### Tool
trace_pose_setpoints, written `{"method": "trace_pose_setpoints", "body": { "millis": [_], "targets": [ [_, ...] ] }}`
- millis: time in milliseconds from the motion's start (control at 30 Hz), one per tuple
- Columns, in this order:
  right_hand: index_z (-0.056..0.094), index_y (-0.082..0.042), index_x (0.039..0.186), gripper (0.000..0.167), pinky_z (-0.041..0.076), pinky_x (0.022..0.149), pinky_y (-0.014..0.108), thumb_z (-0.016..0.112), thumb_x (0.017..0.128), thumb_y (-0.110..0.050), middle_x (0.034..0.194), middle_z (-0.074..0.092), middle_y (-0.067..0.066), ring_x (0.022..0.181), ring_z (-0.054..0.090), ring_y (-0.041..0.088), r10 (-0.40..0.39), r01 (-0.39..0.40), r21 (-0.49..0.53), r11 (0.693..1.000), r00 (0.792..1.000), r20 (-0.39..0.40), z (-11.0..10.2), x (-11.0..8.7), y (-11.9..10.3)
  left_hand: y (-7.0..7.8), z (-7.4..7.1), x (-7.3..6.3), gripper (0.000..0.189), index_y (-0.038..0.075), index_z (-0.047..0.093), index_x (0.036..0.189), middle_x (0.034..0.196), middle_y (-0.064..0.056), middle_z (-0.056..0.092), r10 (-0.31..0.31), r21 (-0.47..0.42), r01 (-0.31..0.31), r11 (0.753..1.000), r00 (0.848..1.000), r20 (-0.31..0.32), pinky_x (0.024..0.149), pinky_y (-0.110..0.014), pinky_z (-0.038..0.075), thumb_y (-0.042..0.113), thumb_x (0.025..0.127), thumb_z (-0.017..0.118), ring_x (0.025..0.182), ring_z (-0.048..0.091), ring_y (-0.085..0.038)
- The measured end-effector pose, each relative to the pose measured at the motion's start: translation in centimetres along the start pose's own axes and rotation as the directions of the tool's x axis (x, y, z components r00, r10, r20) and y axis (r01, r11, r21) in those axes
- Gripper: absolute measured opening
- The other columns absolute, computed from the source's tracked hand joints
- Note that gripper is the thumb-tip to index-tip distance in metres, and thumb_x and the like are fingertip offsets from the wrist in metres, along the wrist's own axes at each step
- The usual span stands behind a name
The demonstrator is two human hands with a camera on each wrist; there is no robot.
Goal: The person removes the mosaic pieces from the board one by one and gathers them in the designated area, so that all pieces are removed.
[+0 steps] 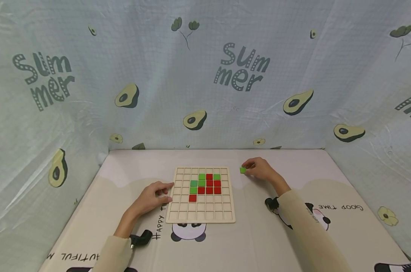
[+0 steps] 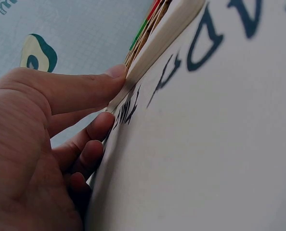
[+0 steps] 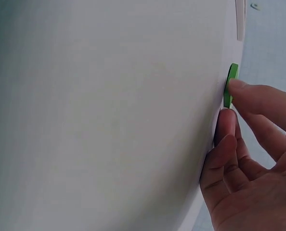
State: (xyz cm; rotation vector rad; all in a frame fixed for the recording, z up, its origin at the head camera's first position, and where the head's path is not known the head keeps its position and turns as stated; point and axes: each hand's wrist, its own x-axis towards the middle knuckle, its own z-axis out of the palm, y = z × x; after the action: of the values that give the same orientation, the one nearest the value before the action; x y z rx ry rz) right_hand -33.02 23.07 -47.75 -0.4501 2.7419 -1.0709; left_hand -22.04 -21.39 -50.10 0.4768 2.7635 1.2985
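Note:
A square pale wooden board (image 1: 205, 217) with a raised grid lies flat on the table. Red tiles (image 1: 209, 183) and green tiles (image 1: 201, 183) fill several cells in its upper middle part. My left hand (image 1: 152, 196) rests at the board's left edge, thumb and forefinger touching the rim; the left wrist view shows the thumb (image 2: 111, 77) against the board's side, other fingers loosely bent. To the right of the board, my right hand (image 1: 261, 169) pinches a small green square tile (image 1: 242, 170) low over the tabletop. In the right wrist view this tile (image 3: 231, 86) is seen nearly edge-on.
A pale cloth with panda prints (image 1: 188, 232) and lettering covers the table. Behind and at both sides hangs a light sheet (image 1: 164, 75) with avocado prints. Each wrist wears a black camera (image 1: 271, 204).

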Motion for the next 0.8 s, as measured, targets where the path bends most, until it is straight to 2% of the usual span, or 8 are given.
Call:
{"method": "trace_pose_setpoints", "body": {
  "millis": [267, 800],
  "targets": [
    [0.075, 0.001, 0.116, 0.027, 0.052, 0.073, 0.031, 0.071, 0.089, -0.003, 0.110, 0.070, 0.018, 0.099, 0.066, 0.029, 0.003, -0.003, 0.000, 1.000, 1.000, 0.008, 0.08, 0.04, 0.23, -0.05, 0.06, -0.05, 0.056, 0.003, 0.065, 0.139, 0.097, -0.004, 0.058, -0.008, 0.000, 0.008, 1.000, 1.000, 0.002, 0.077, -0.027, 0.038, 0.019, 0.087, 0.079, 0.090, 0.047, -0.019],
    [0.074, 0.001, 0.117, 0.028, 0.052, 0.074, 0.032, 0.073, 0.089, -0.005, 0.111, 0.071, 0.019, 0.102, 0.066, 0.031, 0.019, -0.019, 0.005, 1.000, 1.000, 0.008, 0.06, 0.00, 0.07, 0.04, 0.05, -0.03, 0.056, 0.002, 0.065, 0.139, 0.097, -0.004, 0.057, -0.006, 0.005, 0.006, 1.000, 1.000, 0.002, 0.076, -0.026, 0.037, 0.019, 0.087, 0.078, 0.089, 0.046, -0.019]
  ]
}}
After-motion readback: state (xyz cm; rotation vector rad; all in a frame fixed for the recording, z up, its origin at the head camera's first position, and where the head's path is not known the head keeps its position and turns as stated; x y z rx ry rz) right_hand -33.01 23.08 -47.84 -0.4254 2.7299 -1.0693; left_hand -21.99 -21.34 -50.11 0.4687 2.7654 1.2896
